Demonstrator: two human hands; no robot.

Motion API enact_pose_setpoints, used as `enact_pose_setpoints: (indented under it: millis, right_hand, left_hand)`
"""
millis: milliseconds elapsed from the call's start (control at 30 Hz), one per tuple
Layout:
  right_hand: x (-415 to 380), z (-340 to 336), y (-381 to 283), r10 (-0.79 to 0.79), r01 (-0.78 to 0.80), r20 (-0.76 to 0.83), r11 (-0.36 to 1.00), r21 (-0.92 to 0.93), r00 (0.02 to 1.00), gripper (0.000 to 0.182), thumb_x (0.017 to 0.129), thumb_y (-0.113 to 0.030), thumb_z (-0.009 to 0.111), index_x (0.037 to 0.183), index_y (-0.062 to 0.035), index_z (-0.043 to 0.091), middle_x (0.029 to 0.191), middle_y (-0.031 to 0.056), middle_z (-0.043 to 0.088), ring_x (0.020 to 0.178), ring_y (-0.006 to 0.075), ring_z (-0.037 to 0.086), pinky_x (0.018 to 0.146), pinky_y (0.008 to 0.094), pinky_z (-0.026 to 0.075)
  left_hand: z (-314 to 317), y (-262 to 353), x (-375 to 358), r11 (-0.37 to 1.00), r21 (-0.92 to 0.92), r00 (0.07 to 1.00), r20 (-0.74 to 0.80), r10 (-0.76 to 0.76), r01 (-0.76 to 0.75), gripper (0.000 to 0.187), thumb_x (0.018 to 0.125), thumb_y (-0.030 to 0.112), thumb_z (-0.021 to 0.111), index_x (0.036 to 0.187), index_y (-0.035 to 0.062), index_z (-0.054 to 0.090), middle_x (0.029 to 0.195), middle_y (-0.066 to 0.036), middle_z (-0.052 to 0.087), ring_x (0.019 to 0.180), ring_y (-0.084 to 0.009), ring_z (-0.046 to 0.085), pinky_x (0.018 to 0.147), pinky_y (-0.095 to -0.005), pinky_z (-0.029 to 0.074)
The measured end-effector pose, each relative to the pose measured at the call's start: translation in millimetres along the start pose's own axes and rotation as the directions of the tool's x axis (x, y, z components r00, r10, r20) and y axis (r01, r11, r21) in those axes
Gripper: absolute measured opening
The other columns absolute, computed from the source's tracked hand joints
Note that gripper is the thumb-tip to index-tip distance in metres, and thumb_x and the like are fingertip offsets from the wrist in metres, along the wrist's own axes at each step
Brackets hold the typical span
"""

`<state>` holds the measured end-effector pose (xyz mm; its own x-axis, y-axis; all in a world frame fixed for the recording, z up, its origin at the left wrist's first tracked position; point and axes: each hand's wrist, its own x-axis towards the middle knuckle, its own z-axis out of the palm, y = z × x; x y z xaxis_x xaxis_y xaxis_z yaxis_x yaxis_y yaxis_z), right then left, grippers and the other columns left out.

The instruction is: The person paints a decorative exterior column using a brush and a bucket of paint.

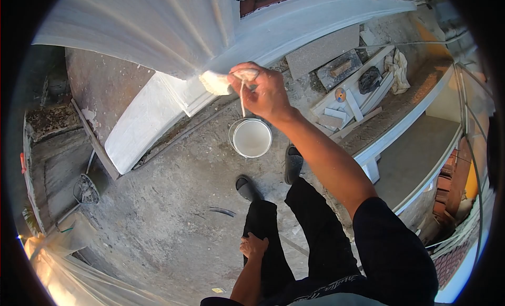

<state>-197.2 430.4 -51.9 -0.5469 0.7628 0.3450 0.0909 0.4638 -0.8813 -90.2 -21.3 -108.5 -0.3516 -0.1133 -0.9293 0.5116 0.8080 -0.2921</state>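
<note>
My right hand (262,90) is closed around a paintbrush (215,83), whose broad, pale bristles point left against the lower edge of the white wall moulding (202,56). From below this hand a thin pale strip (242,101) runs down to the rim of a round white bucket (252,138). Whitish liquid fills the inside of the bucket, and a wire handle shows at its left side. Low in the view, my left hand (254,246) lies at my left thigh with its fingers curled in; nothing shows sticking out of it.
A white-painted curved base (147,122) stands left of the bucket. Rough concrete floor (173,206) spreads around my dark slippers (248,188). At right are boards and scraps beside a long ledge (410,122). Plastic sheeting (79,269) hangs at lower left, and a short black hose piece (222,211) lies nearby.
</note>
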Motion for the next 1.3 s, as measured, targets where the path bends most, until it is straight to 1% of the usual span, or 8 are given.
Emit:
enact_pose_setpoints:
  millis: [133,333,567,733,900,1033,1200,1300]
  right_hand:
    - [9.3,-141.5,85.4,0.188,-0.216,-0.286,0.974,-0.071,0.94,0.018,0.088,-0.016,0.074,0.097,-0.0012,0.067,0.083,0.0049,0.069,0.075,0.0087,0.064,0.063,0.0241,0.054]
    - [34.8,-225.2,102.2,-0.355,0.023,-0.338,0.719,-0.695,0.872,0.018,0.082,-0.01,0.074,0.099,-0.0051,0.069,0.089,0.0138,0.07,0.077,0.0296,0.07,0.067,0.0363,0.057]
    - [-29.5,-62.0,23.0,-0.22,0.221,0.058,0.861,-0.458,0.974,0.04,0.066,-0.001,0.069,0.104,-0.007,0.059,0.103,0.0098,0.06,0.092,0.0316,0.062,0.075,0.0411,0.057]
    - [-51.7,-34.7,0.4,-0.099,0.101,-0.061,0.995,0.02,0.993,0.035,0.07,0.003,0.069,0.103,-0.0053,0.059,0.094,0.0136,0.066,0.084,0.0313,0.068,0.068,0.0375,0.057]
    - [8.1,-144.8,39.8,-0.296,0.154,-0.315,0.901,-0.405,0.902,0.019,0.083,-0.006,0.072,0.1,-0.0041,0.064,0.091,0.013,0.07,0.078,0.027,0.071,0.064,0.033,0.057]
    - [53.2,-174.4,62.6,-0.335,0.133,-0.146,0.682,-0.72,0.931,0.026,0.076,-0.001,0.069,0.101,-0.0067,0.066,0.092,0.0112,0.068,0.084,0.029,0.068,0.069,0.0393,0.057]
    - [22.1,-56.6,28.3,-0.281,0.366,0.234,0.71,-0.602,0.931,0.014,0.075,-0.008,0.068,0.085,-0.0083,0.059,0.087,0.0079,0.054,0.084,0.0267,0.057,0.07,0.0351,0.056]
    - [-26.8,5.9,-24.2,-0.27,0.398,0.361,0.847,-0.352,0.893,0.025,0.074,-0.003,0.07,0.097,-0.0044,0.06,0.101,0.0067,0.055,0.089,0.0243,0.058,0.076,0.0347,0.056]
  left_hand:
    - [-5.7,3.6,-2.7,1.0,-0.012,1.0,0.004,0.002,-0.002,0.078,0.074,0.049,0.071,0.135,0.0059,0.049,0.133,-0.022,0.047,0.119,-0.039,0.054,0.1,-0.0451,0.044]
    - [-0.6,7.2,-4.4,1.0,0.019,0.999,-0.051,0.009,-0.008,0.072,0.074,0.047,0.07,0.129,0.0046,0.052,0.127,-0.02,0.051,0.116,-0.0384,0.056,0.097,-0.0458,0.045]
    - [-1.7,16.5,-3.3,0.999,0.043,0.999,-0.033,-0.011,0.013,0.073,0.074,0.048,0.071,0.13,0.0053,0.052,0.128,-0.019,0.051,0.116,-0.0384,0.055,0.097,-0.0456,0.045]
    - [-8.0,23.6,-4.6,0.998,0.059,1.0,-0.022,-0.014,0.015,0.074,0.074,0.048,0.071,0.131,0.0058,0.051,0.129,-0.019,0.05,0.117,-0.0385,0.055,0.097,-0.0454,0.045]
    - [-8.7,26.1,-7.2,0.999,0.051,1.0,-0.019,-0.018,0.019,0.074,0.075,0.049,0.071,0.132,0.0058,0.051,0.129,-0.02,0.05,0.117,-0.0388,0.055,0.098,-0.0452,0.045]
    - [-5.7,24.3,-5.4,0.998,0.054,1.0,-0.011,-0.019,0.02,0.073,0.075,0.048,0.07,0.132,0.006,0.051,0.129,-0.02,0.05,0.118,-0.0385,0.054,0.098,-0.0452,0.045]
    - [-5.7,24.2,-7.7,0.998,0.05,1.0,-0.014,-0.025,0.025,0.072,0.075,0.047,0.07,0.132,0.0055,0.051,0.129,-0.02,0.049,0.119,-0.0379,0.054,0.098,-0.0449,0.044]
    - [-4.7,23.9,-5.4,0.999,0.045,0.999,-0.018,-0.03,0.03,0.072,0.075,0.047,0.07,0.13,0.0053,0.052,0.129,-0.02,0.049,0.119,-0.0378,0.054,0.098,-0.0446,0.044]
